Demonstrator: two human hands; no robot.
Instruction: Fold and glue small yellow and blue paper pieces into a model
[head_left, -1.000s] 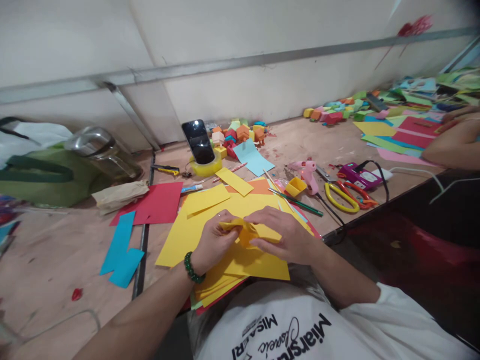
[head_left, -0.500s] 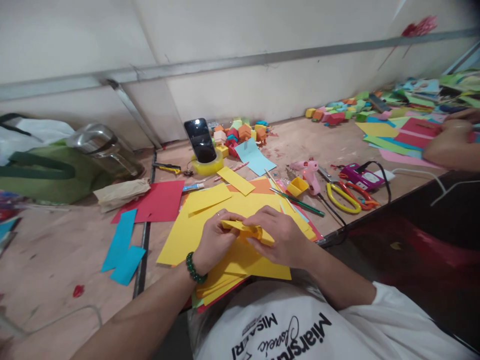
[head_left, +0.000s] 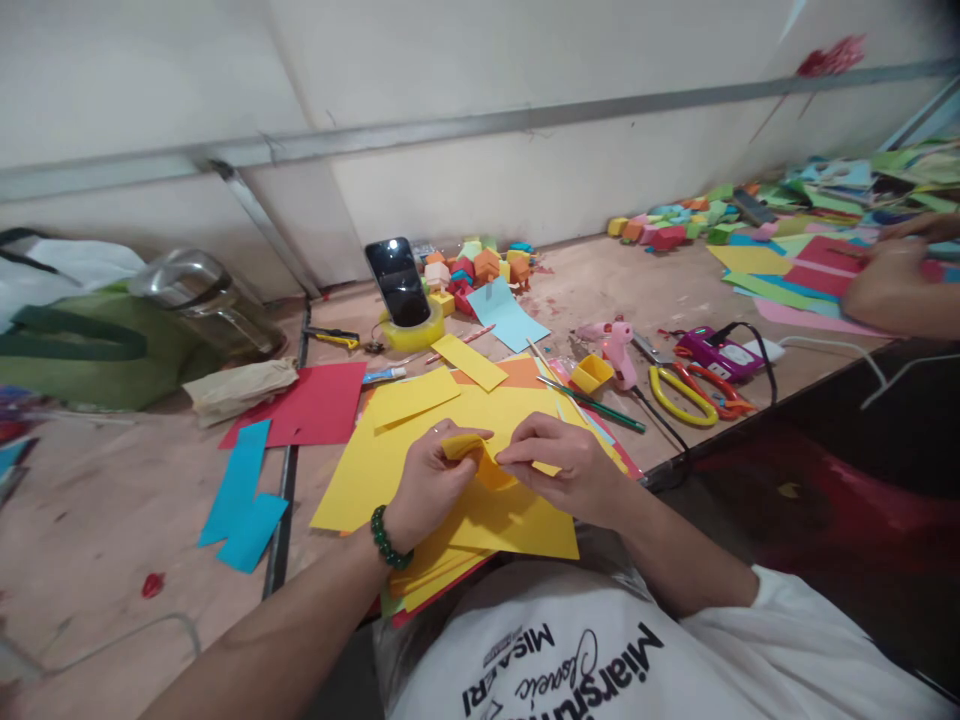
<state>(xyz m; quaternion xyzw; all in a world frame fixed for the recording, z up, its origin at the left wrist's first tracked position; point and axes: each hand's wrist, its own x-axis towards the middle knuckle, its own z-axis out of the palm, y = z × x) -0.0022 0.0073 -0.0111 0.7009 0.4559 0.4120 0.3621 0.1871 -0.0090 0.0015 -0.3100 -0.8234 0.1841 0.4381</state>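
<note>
A curved strip of yellow paper (head_left: 491, 472) is pinched between the thumb and fingers of my left hand (head_left: 435, 475). At its right side my right hand (head_left: 562, 465) has thumb and fingertips closed on the strip's edge; part of the strip is hidden behind the fingers. Both hands are just above a stack of yellow paper sheets (head_left: 352, 490). On the stack lie a yellow rectangle (head_left: 416, 398) and, farther back, a narrow yellow strip (head_left: 470, 362).
Behind the stack a phone (head_left: 399, 280) leans on a tape roll (head_left: 414, 328) beside small paper boxes (head_left: 487, 265). To the right are a glue gun (head_left: 619, 350), yellow-handled scissors (head_left: 682, 395) and a green pencil (head_left: 600, 408). Blue strips (head_left: 236, 480) lie left. Another person's hand (head_left: 892, 270) is far right.
My right hand's fingers have shifted from lying along the paper to a fingertip pinch. The strip between my hands now bends downward in a curve.
</note>
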